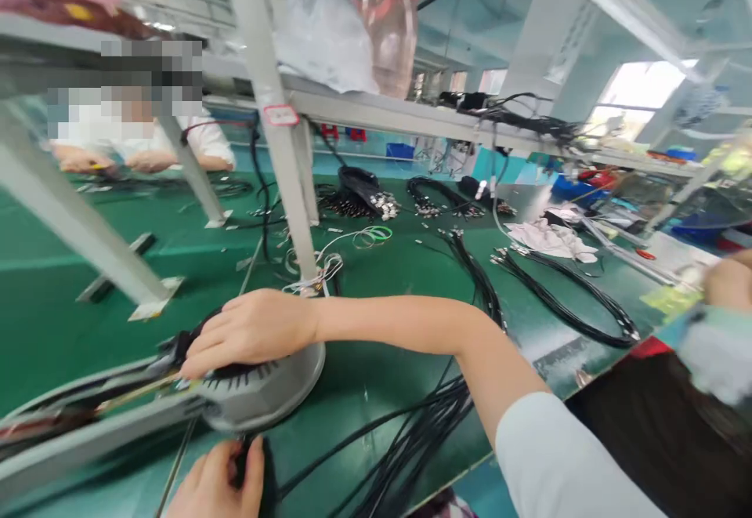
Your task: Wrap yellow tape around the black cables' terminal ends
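Observation:
My right hand (250,330) reaches far to the left and lies flat on top of a round grey metal winding device (264,389), fingers stretched over a black cable on its disc. My left hand (215,483) is at the bottom edge, just below the device, with thumb and fingers pinched on a black cable (262,475). From there a bundle of black cables (411,440) trails right across the green table (70,306). A grey metal arm (88,432) runs left from the device.
A white shelf post (282,134) stands right behind the device. More black cable loops (564,298), connector piles (381,204) and a white cloth (549,240) lie farther back. A co-worker sits at the far left (146,150). Another person's hand (728,283) is at the right edge.

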Demonstrator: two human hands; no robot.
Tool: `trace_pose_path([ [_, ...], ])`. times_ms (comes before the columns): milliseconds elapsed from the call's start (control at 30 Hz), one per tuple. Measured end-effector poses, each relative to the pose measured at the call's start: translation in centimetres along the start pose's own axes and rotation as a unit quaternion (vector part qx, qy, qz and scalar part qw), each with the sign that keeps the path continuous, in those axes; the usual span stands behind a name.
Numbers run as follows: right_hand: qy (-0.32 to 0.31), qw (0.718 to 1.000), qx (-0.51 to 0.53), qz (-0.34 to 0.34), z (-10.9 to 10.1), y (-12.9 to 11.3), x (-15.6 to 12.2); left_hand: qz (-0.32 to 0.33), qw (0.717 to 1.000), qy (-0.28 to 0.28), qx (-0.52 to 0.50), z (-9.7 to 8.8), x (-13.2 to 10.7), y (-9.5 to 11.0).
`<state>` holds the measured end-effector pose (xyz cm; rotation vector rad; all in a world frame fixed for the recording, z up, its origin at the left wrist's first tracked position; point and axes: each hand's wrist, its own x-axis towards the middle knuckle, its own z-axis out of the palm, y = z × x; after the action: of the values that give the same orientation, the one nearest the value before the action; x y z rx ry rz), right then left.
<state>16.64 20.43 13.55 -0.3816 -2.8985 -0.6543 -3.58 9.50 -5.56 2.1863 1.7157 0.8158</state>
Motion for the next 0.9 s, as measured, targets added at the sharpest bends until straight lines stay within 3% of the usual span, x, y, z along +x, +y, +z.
trace_pose_path([
  [167, 0.085, 0.994, 0.062, 0.009, 0.7, -1.2, 1.5, 0.011, 1.000, -0.009, -0.002, -1.4, -1.5, 2.2],
  [367, 0.166, 0.983, 0.074, -0.024, 0.9, -0.4, 2.8, -0.043, 0.998, 0.009, 0.049, -1.6, -1.7, 1.8],
  [500, 0.158, 0.986, 0.038, -0.042, 0.4, -0.9, 2.6, -0.042, 0.998, 0.011, 0.049, -2.1, -2.3, 2.2],
  [733, 0.124, 0.991, 0.032, -0.031, 1.3, -0.7, 2.1, -0.038, 0.998, 0.003, 0.047, -2.0, -2.2, 2.0],
  [900, 0.135, 0.988, 0.049, -0.047, 1.3, -0.5, 2.0, -0.038, 0.998, 0.005, 0.053, -2.1, -2.1, 1.8],
])
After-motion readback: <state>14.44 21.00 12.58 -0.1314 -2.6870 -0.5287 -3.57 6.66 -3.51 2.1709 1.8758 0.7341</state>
